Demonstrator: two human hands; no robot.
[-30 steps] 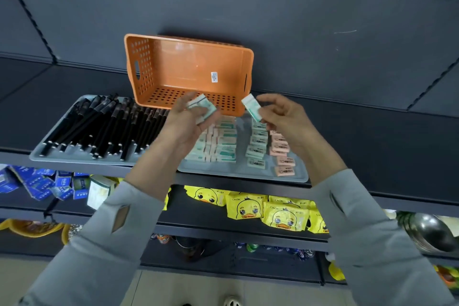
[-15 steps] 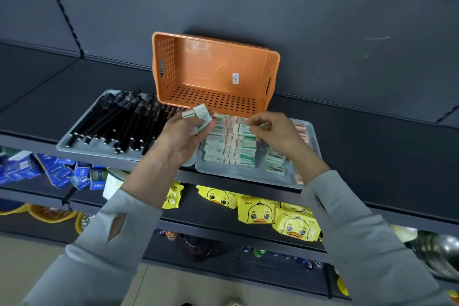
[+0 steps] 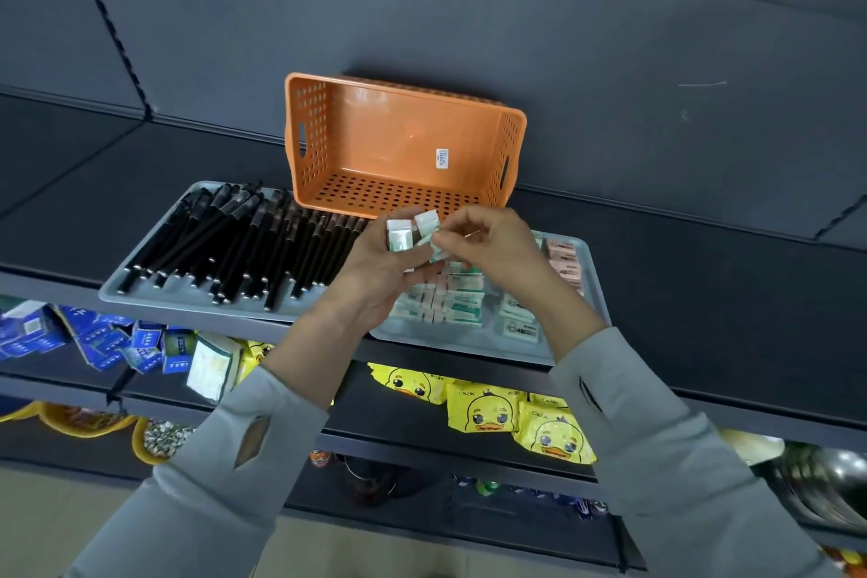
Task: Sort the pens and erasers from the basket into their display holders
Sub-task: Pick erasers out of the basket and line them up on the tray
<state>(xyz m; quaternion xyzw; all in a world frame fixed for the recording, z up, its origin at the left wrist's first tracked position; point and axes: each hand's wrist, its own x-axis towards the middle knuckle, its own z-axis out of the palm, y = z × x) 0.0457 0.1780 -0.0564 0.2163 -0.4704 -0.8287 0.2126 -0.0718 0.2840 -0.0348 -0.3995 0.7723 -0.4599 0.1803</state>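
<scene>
One grey left tray [image 3: 140,300] holds black pens [image 3: 244,244], too overlapped for an exact count. Behind it, one orange basket [image 3: 403,141] lies tipped on its side. The left hand [image 3: 380,277] grips two green-and-white erasers [image 3: 399,237] upright in curled fingers. The right hand [image 3: 497,249] pinches a third eraser [image 3: 436,251] touching them, above the right tray [image 3: 469,345], which carries stacked erasers [image 3: 460,300] in rows and pink erasers [image 3: 563,256] at its right edge.

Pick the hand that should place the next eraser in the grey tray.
Right, likely. The right hand pinches one green-and-white wrapped eraser and sits above the grey plastic eraser tray; the left hand grips a second wrapped eraser, nearer the black pens.
</scene>
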